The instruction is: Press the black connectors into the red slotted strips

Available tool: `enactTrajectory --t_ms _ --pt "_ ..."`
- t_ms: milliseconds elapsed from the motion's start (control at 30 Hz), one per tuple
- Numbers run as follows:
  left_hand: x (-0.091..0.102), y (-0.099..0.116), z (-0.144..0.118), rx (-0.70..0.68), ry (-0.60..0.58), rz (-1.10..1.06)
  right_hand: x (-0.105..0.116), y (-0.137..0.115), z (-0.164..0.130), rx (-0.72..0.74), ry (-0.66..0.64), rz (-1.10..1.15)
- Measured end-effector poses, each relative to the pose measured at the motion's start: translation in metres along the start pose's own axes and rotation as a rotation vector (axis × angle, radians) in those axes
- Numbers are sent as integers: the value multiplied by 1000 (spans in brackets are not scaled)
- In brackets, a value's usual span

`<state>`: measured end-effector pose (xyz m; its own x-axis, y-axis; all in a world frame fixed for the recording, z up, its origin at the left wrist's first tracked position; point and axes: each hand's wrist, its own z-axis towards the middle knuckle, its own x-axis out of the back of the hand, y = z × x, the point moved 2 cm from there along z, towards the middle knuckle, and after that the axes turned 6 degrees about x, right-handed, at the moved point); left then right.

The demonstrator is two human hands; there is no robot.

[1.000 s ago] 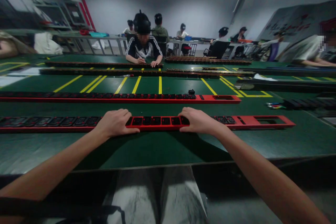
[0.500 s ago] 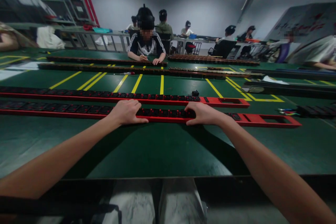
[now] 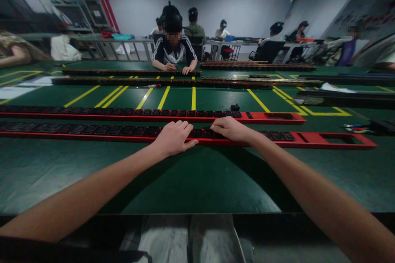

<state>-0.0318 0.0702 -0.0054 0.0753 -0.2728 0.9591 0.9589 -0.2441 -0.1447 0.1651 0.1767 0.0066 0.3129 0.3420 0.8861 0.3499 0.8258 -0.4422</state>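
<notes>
Head view: my left hand (image 3: 173, 137) and right hand (image 3: 231, 128) rest with fingers spread flat, gripping nothing, on the near red socket strip (image 3: 308, 139) lying across the green table (image 3: 197, 181). I judge it long, rigid, probably weighty; best held at two well-spaced points.

Both my arms stretched forward, hands close together.

My left hand (image 3: 174, 137) lies palm down, fingers loosely curled and pointing right. My right hand (image 3: 230, 128) sits just to its right and slightly farther, palm down, fingers pointing left. Both forearms are bare, angling in from the near corners.
</notes>
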Motion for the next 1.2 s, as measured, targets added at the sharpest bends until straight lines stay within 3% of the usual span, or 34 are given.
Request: enactTrajectory --t_ms 367,1200 --pt "-7 -7 -5 -67 -87 -129 -1 -1 -4 -1 -41 6" --pt "-5 -8 -6 -83 -108 -152 -3 -2 -5 17 -64 -71"
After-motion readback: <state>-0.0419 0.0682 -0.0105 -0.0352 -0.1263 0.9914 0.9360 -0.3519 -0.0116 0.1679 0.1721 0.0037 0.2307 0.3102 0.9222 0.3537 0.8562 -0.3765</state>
